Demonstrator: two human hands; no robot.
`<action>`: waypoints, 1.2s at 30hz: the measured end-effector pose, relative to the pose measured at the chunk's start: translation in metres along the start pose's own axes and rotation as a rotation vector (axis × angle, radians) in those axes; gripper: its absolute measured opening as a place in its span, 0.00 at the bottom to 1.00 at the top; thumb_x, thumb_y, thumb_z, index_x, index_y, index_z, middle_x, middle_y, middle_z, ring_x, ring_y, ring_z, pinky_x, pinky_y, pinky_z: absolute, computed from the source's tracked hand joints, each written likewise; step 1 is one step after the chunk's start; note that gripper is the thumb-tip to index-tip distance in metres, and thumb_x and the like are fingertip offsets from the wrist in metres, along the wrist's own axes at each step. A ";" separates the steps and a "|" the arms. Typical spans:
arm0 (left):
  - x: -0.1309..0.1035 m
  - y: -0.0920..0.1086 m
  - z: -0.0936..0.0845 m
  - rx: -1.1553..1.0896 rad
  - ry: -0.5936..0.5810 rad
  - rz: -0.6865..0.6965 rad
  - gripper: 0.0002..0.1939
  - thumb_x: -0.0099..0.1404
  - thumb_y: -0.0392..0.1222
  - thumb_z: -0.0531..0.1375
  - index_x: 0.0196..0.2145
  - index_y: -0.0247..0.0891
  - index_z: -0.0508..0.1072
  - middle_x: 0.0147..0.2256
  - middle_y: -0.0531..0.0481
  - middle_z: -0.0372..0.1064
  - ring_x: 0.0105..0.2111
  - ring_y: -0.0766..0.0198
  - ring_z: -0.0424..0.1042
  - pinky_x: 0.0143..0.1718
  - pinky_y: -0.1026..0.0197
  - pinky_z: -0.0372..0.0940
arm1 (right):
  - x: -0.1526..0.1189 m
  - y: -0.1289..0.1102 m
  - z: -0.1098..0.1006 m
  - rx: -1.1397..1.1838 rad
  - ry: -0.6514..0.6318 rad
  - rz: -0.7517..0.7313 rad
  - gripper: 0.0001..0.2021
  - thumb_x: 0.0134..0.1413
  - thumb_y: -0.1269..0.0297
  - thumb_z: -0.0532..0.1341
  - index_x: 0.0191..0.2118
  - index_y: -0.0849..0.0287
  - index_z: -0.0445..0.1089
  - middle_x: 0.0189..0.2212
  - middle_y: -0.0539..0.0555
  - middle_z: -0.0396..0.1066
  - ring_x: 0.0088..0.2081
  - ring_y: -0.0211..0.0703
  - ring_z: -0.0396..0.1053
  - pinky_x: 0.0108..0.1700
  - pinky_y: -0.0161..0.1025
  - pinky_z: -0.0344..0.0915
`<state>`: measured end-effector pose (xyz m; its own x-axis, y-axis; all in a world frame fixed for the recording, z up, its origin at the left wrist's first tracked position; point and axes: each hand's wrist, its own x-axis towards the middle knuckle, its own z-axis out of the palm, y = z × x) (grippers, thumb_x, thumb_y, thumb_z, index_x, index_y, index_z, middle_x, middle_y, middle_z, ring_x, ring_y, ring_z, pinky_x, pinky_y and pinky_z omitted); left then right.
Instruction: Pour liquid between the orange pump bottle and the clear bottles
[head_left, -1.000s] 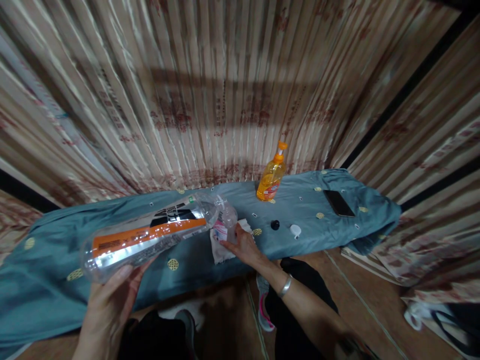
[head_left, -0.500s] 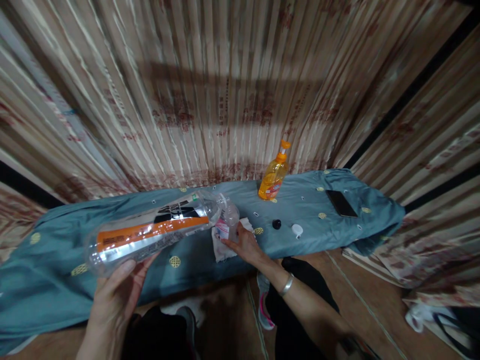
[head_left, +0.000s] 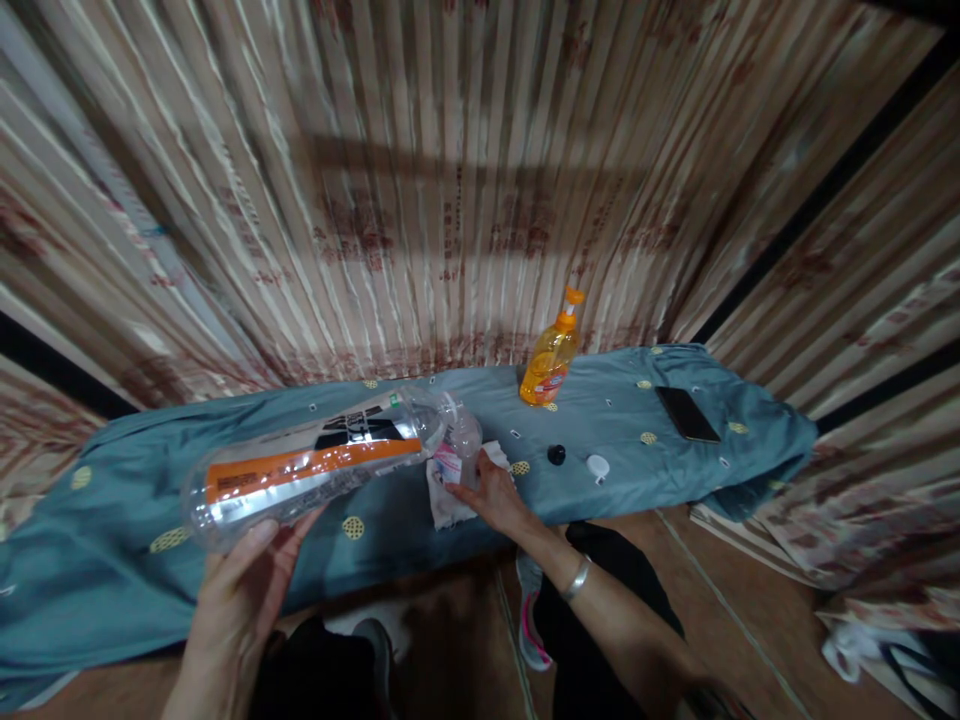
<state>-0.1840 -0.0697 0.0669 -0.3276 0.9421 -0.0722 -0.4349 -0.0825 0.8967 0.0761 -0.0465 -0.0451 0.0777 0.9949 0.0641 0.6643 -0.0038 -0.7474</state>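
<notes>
My left hand [head_left: 259, 555] is closed round the lower end of a large clear plastic bottle [head_left: 315, 455] with an orange, black and silver label. The bottle lies tilted over the cloth, its neck pointing right. Its mouth meets the top of a small clear bottle [head_left: 466, 435] that has a pink and white label. My right hand [head_left: 496, 492] grips this small bottle, which stands over a whitish cloth [head_left: 450, 510]. Whether any liquid runs between the two bottles, I cannot tell.
On the blue-green bedspread [head_left: 420, 545] stands an orange pump bottle [head_left: 549, 365]. A black cap [head_left: 556, 455], a white cap [head_left: 598, 466] and a dark phone [head_left: 687, 414] lie to the right. Patterned curtains [head_left: 450, 200] hang behind.
The whole view has shifted slightly. Both hands keep their hold, and the large bottle stays tilted against the small bottle's mouth.
</notes>
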 end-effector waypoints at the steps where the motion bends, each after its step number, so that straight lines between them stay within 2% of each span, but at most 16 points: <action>1: 0.000 0.000 0.000 -0.002 -0.002 0.001 0.44 0.31 0.48 0.79 0.50 0.54 0.77 0.45 0.51 0.79 0.61 0.43 0.67 0.51 0.50 0.75 | 0.000 0.001 0.001 0.005 0.002 -0.003 0.23 0.56 0.58 0.68 0.55 0.58 0.66 0.44 0.60 0.78 0.47 0.57 0.78 0.48 0.48 0.73; 4: 0.001 -0.001 0.000 -0.012 -0.008 0.007 0.44 0.31 0.48 0.79 0.50 0.53 0.76 0.46 0.51 0.79 0.60 0.44 0.68 0.46 0.55 0.77 | 0.001 0.005 0.003 0.028 0.006 -0.016 0.25 0.55 0.57 0.69 0.55 0.61 0.67 0.45 0.61 0.77 0.48 0.58 0.78 0.49 0.49 0.73; 7: 0.001 -0.002 0.000 -0.018 -0.010 0.005 0.43 0.32 0.48 0.79 0.50 0.53 0.77 0.46 0.51 0.78 0.60 0.45 0.68 0.47 0.55 0.76 | 0.002 0.007 0.004 0.048 0.014 -0.017 0.25 0.54 0.56 0.69 0.54 0.61 0.67 0.43 0.60 0.78 0.47 0.59 0.78 0.48 0.50 0.73; 11: 0.000 -0.001 0.001 -0.019 -0.001 0.003 0.42 0.31 0.49 0.79 0.48 0.53 0.77 0.47 0.52 0.78 0.62 0.45 0.66 0.56 0.48 0.72 | 0.001 0.005 0.003 0.034 0.002 -0.008 0.25 0.56 0.58 0.68 0.56 0.62 0.66 0.46 0.62 0.78 0.48 0.59 0.78 0.49 0.48 0.73; 14: -0.001 0.000 0.002 -0.011 -0.006 -0.002 0.40 0.30 0.50 0.79 0.46 0.52 0.78 0.47 0.52 0.78 0.63 0.43 0.64 0.64 0.39 0.61 | 0.000 0.003 0.002 0.011 -0.004 -0.003 0.24 0.56 0.58 0.68 0.56 0.61 0.66 0.46 0.62 0.78 0.48 0.59 0.78 0.48 0.49 0.74; 17: -0.001 0.000 0.003 0.008 0.001 -0.003 0.36 0.30 0.50 0.79 0.42 0.49 0.79 0.49 0.51 0.78 0.62 0.39 0.63 0.67 0.32 0.52 | 0.000 0.001 0.001 -0.001 0.005 -0.004 0.23 0.55 0.58 0.69 0.54 0.60 0.67 0.44 0.61 0.79 0.47 0.59 0.79 0.48 0.49 0.75; 22: -0.002 0.001 0.004 0.006 0.011 -0.006 0.33 0.30 0.49 0.79 0.39 0.48 0.80 0.50 0.51 0.77 0.63 0.37 0.62 0.69 0.30 0.47 | 0.000 0.000 0.000 0.001 0.018 -0.015 0.23 0.55 0.60 0.70 0.54 0.61 0.67 0.43 0.62 0.79 0.46 0.58 0.79 0.48 0.49 0.75; 29: -0.002 0.002 0.005 0.011 0.014 -0.015 0.33 0.29 0.50 0.79 0.37 0.48 0.80 0.48 0.51 0.78 0.63 0.35 0.61 0.69 0.29 0.48 | 0.000 -0.001 -0.001 -0.020 0.019 -0.012 0.24 0.55 0.60 0.70 0.54 0.61 0.68 0.43 0.61 0.79 0.47 0.55 0.80 0.48 0.46 0.76; 36: -0.002 0.002 0.005 -0.002 -0.003 0.002 0.37 0.31 0.49 0.79 0.43 0.52 0.78 0.49 0.54 0.78 0.65 0.38 0.59 0.70 0.27 0.40 | 0.001 0.003 0.001 -0.029 0.019 -0.030 0.25 0.55 0.57 0.70 0.55 0.62 0.67 0.44 0.62 0.79 0.46 0.56 0.79 0.48 0.46 0.75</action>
<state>-0.1804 -0.0706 0.0713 -0.3258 0.9429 -0.0686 -0.4359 -0.0855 0.8959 0.0772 -0.0456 -0.0477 0.0717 0.9925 0.0989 0.6877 0.0227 -0.7257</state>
